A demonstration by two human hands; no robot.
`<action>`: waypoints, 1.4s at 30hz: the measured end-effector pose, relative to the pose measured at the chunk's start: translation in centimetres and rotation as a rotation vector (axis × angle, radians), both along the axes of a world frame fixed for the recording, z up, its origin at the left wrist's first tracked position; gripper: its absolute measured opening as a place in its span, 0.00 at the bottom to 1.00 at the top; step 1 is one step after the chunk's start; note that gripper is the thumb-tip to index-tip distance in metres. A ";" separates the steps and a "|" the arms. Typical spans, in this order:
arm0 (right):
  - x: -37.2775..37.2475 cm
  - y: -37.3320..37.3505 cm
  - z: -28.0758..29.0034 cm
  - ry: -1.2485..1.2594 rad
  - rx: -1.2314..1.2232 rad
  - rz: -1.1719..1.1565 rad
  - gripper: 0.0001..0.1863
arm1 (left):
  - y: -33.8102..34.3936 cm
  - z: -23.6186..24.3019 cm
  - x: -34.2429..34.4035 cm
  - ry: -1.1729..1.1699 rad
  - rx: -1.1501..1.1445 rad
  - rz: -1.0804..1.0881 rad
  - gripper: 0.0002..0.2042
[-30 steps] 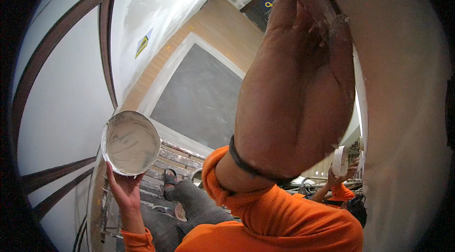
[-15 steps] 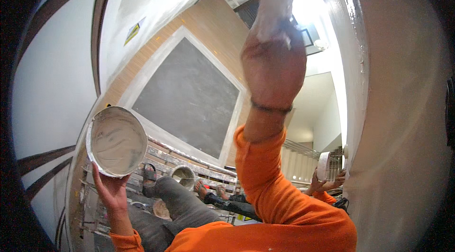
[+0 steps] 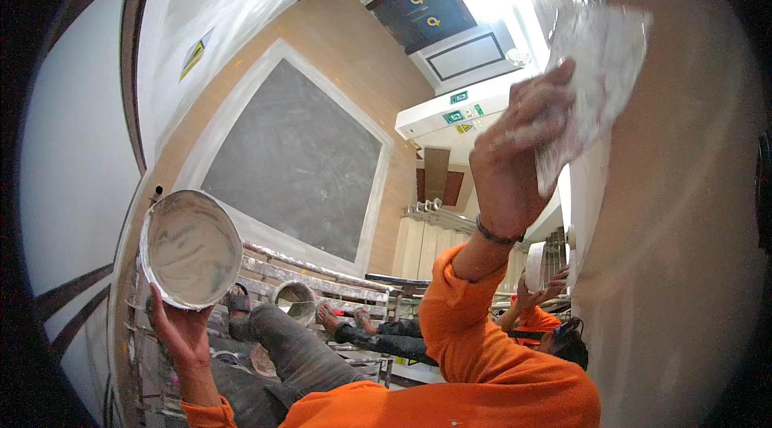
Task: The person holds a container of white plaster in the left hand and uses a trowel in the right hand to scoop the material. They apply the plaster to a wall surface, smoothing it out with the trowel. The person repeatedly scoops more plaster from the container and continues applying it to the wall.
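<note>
My left hand [image 3: 183, 335] holds up a shallow round pan [image 3: 146, 255] from below at the lower left. Smooth beige-grey paste [image 3: 193, 247], like wall putty, lies inside it. On the right, my raised right hand [image 3: 527, 134] is closed on a broad, flat putty spreader [image 3: 603, 66] smeared with white. The spreader is blurred by motion and overlaps the smooth curved wall [image 3: 675, 146]; whether it touches the surface I cannot tell. White residue coats the fingers of that hand.
Below me is a paste-spattered slatted platform [image 3: 346, 290] with a bucket [image 3: 294, 299]. A co-worker [image 3: 563, 339] at the lower right holds a round white container [image 3: 535, 267]. A grey rectangular panel [image 3: 297, 162] with a whitish border lies beyond the platform's rail.
My right hand has swung right and turned, bringing the spreader into clear sight near the wall. The view has shifted slightly; the pan stays in my left hand.
</note>
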State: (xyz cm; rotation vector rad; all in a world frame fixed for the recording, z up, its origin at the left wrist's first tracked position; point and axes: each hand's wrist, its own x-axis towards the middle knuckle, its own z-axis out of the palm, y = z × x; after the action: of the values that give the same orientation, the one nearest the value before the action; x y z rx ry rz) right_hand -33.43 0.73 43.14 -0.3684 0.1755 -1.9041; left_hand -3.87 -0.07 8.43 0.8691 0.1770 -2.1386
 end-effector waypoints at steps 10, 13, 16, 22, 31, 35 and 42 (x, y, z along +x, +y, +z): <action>4.4 4.3 -5.7 0.442 0.053 -0.603 0.23 | 0.7 0.9 0.0 0.012 -0.006 -0.056 0.30; 7.2 -0.2 -6.3 0.615 0.019 -0.706 0.24 | 0.4 0.6 1.1 -0.008 -0.026 -0.074 0.30; 8.0 -3.2 -4.9 0.642 -0.075 -0.747 0.24 | 0.9 -0.7 1.1 0.001 -0.027 -0.059 0.30; 10.3 -4.5 -2.9 0.546 -0.125 -0.683 0.23 | 0.9 -0.1 0.8 -0.119 -0.036 -0.017 0.31; 10.2 -1.4 -8.7 0.382 -0.013 -0.511 0.23 | 0.5 -1.9 2.2 -0.223 -0.059 0.109 0.31; 2.6 -3.2 -6.9 0.301 0.001 -0.127 0.21 | 0.7 -1.1 0.7 -0.169 0.002 0.083 0.31; -3.1 -6.8 -1.7 0.053 0.035 0.192 0.19 | 0.6 -1.6 0.6 -0.158 0.014 0.086 0.31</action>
State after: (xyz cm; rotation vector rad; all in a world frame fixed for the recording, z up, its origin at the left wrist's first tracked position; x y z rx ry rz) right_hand -36.52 -6.06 41.47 -0.3981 0.2012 -1.7014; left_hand -3.25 0.51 6.79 1.0165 0.1462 -1.9822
